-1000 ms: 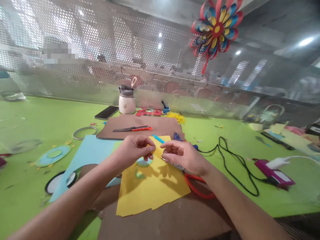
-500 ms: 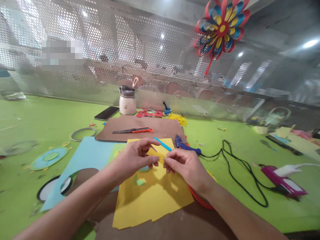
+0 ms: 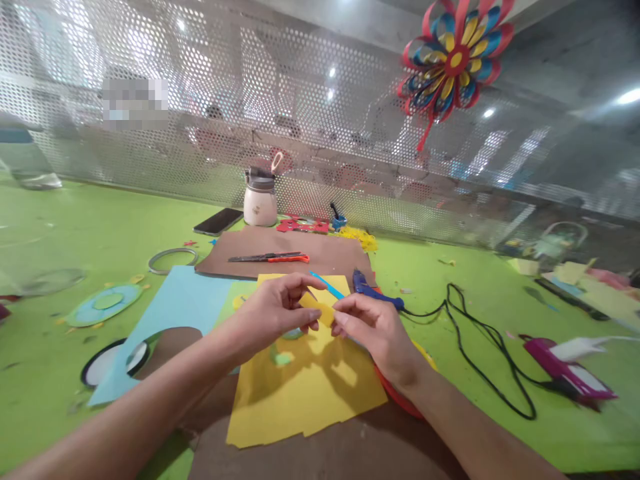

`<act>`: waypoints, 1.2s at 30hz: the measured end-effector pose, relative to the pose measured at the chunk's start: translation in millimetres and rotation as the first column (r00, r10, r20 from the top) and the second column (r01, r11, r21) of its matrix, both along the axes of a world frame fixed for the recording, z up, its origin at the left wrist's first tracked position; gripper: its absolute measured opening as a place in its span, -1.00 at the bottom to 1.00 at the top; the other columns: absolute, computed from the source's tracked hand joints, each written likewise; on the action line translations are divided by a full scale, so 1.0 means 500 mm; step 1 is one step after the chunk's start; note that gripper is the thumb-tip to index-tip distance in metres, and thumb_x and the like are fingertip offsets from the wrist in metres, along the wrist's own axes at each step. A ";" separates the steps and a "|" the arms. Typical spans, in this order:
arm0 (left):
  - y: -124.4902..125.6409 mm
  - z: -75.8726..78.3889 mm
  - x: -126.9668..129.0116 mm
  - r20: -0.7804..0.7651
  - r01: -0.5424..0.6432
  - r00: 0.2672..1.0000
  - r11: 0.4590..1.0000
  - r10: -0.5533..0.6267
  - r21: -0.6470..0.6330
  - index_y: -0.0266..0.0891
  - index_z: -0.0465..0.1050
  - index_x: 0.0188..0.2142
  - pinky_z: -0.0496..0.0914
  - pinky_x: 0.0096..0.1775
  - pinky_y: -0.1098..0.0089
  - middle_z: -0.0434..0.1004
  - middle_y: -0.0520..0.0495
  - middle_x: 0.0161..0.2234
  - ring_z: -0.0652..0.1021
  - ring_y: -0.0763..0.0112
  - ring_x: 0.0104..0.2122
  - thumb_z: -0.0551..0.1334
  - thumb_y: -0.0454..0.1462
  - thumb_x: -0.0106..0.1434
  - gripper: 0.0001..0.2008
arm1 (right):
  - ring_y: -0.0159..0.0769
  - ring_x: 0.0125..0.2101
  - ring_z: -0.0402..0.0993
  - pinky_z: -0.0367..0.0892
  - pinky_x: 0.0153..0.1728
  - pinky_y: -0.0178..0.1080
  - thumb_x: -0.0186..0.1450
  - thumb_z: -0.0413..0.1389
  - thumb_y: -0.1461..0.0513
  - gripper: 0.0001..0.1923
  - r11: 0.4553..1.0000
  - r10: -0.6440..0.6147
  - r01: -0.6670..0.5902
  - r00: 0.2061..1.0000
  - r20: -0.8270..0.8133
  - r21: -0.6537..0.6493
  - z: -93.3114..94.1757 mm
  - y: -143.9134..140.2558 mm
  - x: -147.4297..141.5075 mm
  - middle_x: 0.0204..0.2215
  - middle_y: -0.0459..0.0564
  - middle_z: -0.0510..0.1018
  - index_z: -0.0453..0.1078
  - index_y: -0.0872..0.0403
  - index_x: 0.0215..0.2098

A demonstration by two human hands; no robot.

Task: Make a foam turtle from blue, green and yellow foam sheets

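Observation:
A small yellow paper piece [image 3: 326, 313] is held up between both hands. My left hand [image 3: 277, 305] pinches its left side between thumb and fingers, while my right hand [image 3: 374, 333] has its right edge between thumb and forefinger. Just behind the fingertips shows a thin blue strip [image 3: 326, 285]; whether a hand touches it I cannot tell. Below lies a large yellow sheet [image 3: 300, 413] with a ragged front edge, bearing my hands' shadows. A pale green scrap [image 3: 283, 359] rests on it. To the left is a light blue sheet [image 3: 187, 297] with a round cut-out.
Right of the yellow sheet lies a blue glue gun [image 3: 373, 291], its black cord [image 3: 493, 333] looping toward a magenta power strip [image 3: 567, 370]. Farther back are a slim black-and-orange tool [image 3: 290, 257] on brown board [image 3: 320, 243], a phone [image 3: 219, 221] and a white bottle [image 3: 260, 203].
The view has shifted slightly, so the background sits a little farther right. Both hands keep hold of the yellow piece, which has turned slightly between the fingers.

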State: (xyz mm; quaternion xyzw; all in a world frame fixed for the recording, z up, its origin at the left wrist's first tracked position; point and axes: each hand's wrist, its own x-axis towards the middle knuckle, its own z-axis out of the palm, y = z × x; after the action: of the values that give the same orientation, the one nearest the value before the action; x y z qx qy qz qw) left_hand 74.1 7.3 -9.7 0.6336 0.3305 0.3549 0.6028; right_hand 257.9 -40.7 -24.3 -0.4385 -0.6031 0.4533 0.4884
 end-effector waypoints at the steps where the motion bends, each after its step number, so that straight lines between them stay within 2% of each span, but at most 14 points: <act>1: 0.000 -0.002 -0.001 -0.002 0.007 1.000 1.000 -0.007 -0.009 -0.25 0.38 -0.16 0.35 -0.46 0.44 0.50 0.09 -0.48 0.49 0.50 -0.55 0.34 -0.30 0.02 -0.64 | -0.37 -0.47 0.45 0.33 -0.39 -0.32 0.21 0.16 0.21 -0.89 1.000 -0.013 0.013 1.000 0.023 0.002 0.001 -0.001 -0.002 -0.52 -0.08 0.52 0.46 0.11 -0.39; 5: -0.004 -0.009 -0.002 0.062 0.017 0.998 0.997 -0.012 -0.072 -0.22 0.35 -0.09 0.32 -0.42 0.47 0.47 0.11 -0.51 0.49 0.51 -0.50 0.33 -0.30 0.09 -0.63 | -0.39 -0.52 0.42 0.31 -0.44 -0.33 0.23 0.15 0.19 -0.83 0.998 -0.063 0.063 0.997 0.045 0.004 0.002 -0.004 -0.012 -0.57 -0.08 0.50 0.44 0.13 -0.45; 9: -0.010 -0.012 0.002 0.178 0.073 0.983 0.976 -0.037 -0.205 -0.26 0.40 -0.16 0.29 -0.37 0.48 0.49 0.03 -0.46 0.48 0.50 -0.43 0.32 -0.26 0.16 -0.75 | -0.40 -0.52 0.41 0.32 -0.43 -0.33 0.22 0.16 0.16 -0.82 0.994 -0.112 0.112 0.994 -0.016 0.007 0.001 -0.006 -0.018 -0.55 -0.08 0.51 0.44 0.13 -0.44; 12: -0.014 -0.012 0.004 0.195 0.131 0.977 0.970 -0.091 -0.204 -0.30 0.47 -0.28 0.28 -0.37 0.49 0.52 -0.04 -0.40 0.46 0.49 -0.39 0.28 -0.25 0.20 -0.86 | -0.40 -0.52 0.41 0.31 -0.43 -0.32 0.22 0.17 0.16 -0.82 0.994 -0.108 0.108 0.993 -0.051 -0.001 0.001 -0.006 -0.020 -0.54 -0.07 0.52 0.44 0.13 -0.44; 15: -0.017 -0.012 0.003 0.190 0.120 0.978 0.974 -0.083 -0.191 -0.30 0.50 -0.34 0.27 -0.37 0.49 0.51 -0.03 -0.44 0.43 0.51 -0.42 0.28 -0.24 0.21 -0.86 | -0.40 -0.50 0.41 0.32 -0.40 -0.31 0.24 0.17 0.17 -0.83 0.999 -0.053 0.052 0.991 -0.124 -0.010 -0.004 -0.004 -0.018 -0.51 -0.06 0.53 0.46 0.12 -0.40; 21: -0.015 -0.008 -0.002 0.217 0.131 0.973 0.960 -0.078 -0.246 -0.29 0.49 -0.34 0.27 -0.38 0.50 0.50 -0.02 -0.44 0.43 0.52 -0.44 0.29 -0.22 0.21 -0.85 | -0.37 -0.50 0.43 0.31 -0.42 -0.29 0.32 0.09 0.14 -0.76 0.996 -0.084 0.090 0.960 -0.266 0.010 -0.024 0.011 -0.008 -0.52 -0.05 0.53 0.49 0.11 -0.38; 25: -0.013 -0.006 -0.001 0.228 0.175 0.967 0.952 -0.117 -0.252 -0.30 0.48 -0.34 0.29 -0.37 0.50 0.51 -0.04 -0.39 0.44 0.52 -0.42 0.26 -0.24 0.23 -0.86 | -0.37 -0.51 0.43 0.30 -0.43 -0.29 0.32 0.09 0.12 -0.75 0.997 -0.068 0.072 0.975 -0.211 0.012 -0.021 0.007 -0.008 -0.53 -0.06 0.53 0.49 0.10 -0.39; 29: -0.013 -0.009 0.001 0.202 0.192 0.969 0.952 -0.145 -0.239 -0.30 0.48 -0.34 0.28 -0.39 0.51 0.51 -0.04 -0.40 0.43 0.55 -0.45 0.26 -0.23 0.24 -0.86 | -0.37 -0.49 0.41 0.31 -0.41 -0.29 0.31 0.10 0.12 -0.73 1.000 -0.027 0.028 0.998 -0.062 0.014 -0.004 -0.006 -0.013 -0.52 -0.06 0.52 0.46 0.12 -0.44; 32: -0.014 -0.014 0.001 0.161 0.170 0.978 0.959 -0.136 -0.226 -0.30 0.46 -0.36 0.28 -0.40 0.51 0.52 -0.02 -0.46 0.42 0.56 -0.49 0.25 -0.20 0.24 -0.82 | -0.37 -0.50 0.41 0.31 -0.42 -0.30 0.28 0.12 0.14 -0.77 0.999 -0.040 0.040 0.999 0.034 0.025 0.003 -0.009 -0.016 -0.55 -0.07 0.49 0.44 0.13 -0.44; 36: -0.014 -0.017 0.003 0.134 0.147 0.984 0.967 -0.121 -0.206 -0.30 0.45 -0.37 0.29 -0.40 0.50 0.52 -0.02 -0.49 0.42 0.55 -0.50 0.25 -0.18 0.24 -0.81 | -0.39 -0.54 0.39 0.30 -0.47 -0.33 0.27 0.11 0.15 -0.77 0.997 -0.072 0.072 0.995 0.069 0.011 0.000 -0.006 -0.018 -0.58 -0.09 0.46 0.41 0.13 -0.46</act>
State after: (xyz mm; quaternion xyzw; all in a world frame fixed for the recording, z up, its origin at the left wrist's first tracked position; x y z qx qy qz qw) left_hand 75.6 0.3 -18.3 0.5631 0.2862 0.3130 0.7092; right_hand 249.1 -43.7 -24.2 -0.4733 -0.6055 0.4172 0.4850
